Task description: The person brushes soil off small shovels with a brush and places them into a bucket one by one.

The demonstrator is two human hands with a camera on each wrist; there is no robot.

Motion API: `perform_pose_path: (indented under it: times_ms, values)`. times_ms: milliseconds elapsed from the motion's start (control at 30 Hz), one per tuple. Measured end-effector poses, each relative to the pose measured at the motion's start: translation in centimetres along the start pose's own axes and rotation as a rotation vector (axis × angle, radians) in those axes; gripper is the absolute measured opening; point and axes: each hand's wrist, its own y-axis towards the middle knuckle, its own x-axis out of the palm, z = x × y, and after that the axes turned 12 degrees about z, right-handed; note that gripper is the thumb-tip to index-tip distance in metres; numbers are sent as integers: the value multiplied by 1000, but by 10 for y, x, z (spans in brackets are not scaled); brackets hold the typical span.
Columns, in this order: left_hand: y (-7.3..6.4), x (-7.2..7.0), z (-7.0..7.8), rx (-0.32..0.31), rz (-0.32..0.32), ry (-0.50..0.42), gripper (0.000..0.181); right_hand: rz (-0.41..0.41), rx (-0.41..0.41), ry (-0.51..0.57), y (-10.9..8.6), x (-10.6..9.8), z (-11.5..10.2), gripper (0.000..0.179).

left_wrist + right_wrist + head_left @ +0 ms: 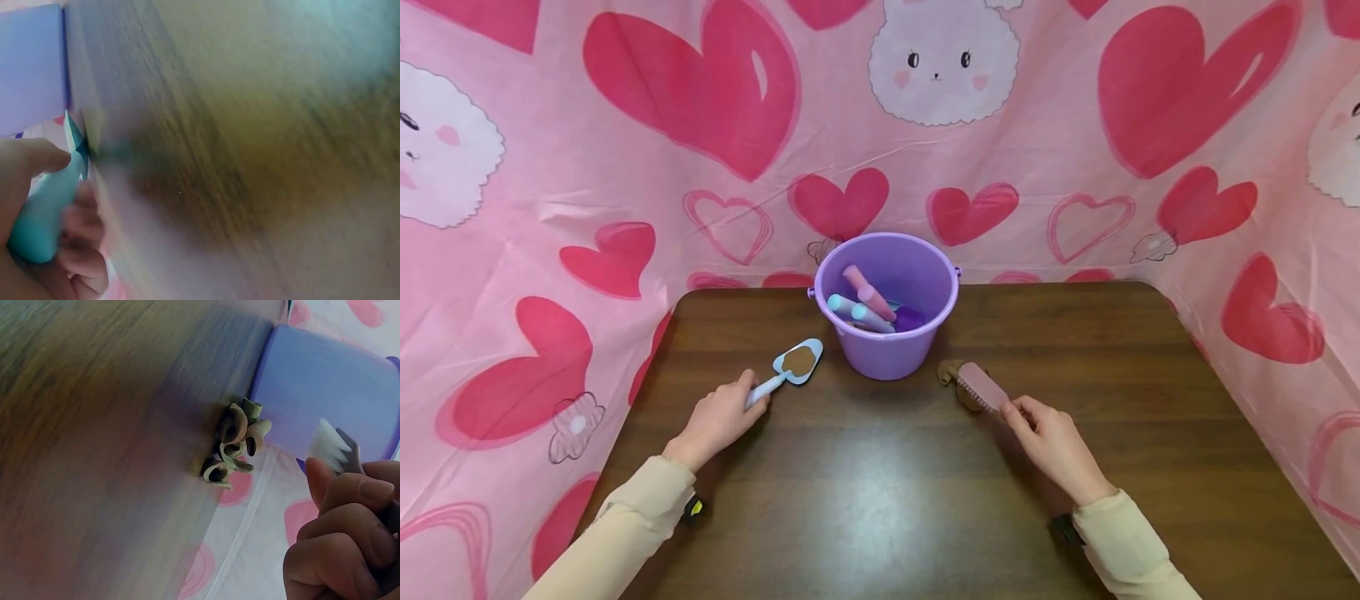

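My left hand (718,421) grips the handle of a small light-blue scoop (767,389). Its blade points toward the bucket, and the middle of the blade looks brown; whether that is a load or a cut-out I cannot tell. In the left wrist view, fingers and thumb wrap the teal handle (51,203). My right hand (1056,442) holds a pinkish brush (984,387), whose white bristles (328,449) show in the right wrist view. Beneath and beside the brush lie several brown curled pieces (236,447), like dry peel, on the table, partly hidden in the head view.
A purple bucket (886,357) stands at the table's back middle, between the two hands. Inside it are several pink and bluish handles (876,302) and something dark purple (910,318). Pink heart-print cloth (850,150) hangs behind and beside the brown wooden table (865,467).
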Motion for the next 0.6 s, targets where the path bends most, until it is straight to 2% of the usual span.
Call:
perform_pose_path:
  times_ms: [133, 267, 367, 600]
  values:
    - [-2, -4, 5, 0, -20, -11, 26, -3, -6, 1, 1, 1, 1, 30]
    - [-6, -11, 16, 21, -66, -39, 24, -10, 1, -7, 2, 3, 1, 29]
    - [-11, -16, 27, 48, -97, -57, 22, -16, 4, -3, 3, 4, 0, 29]
    - [-19, -21, 62, 139, -123, -80, 20, -18, -6, -1, 5, 6, -5, 29]
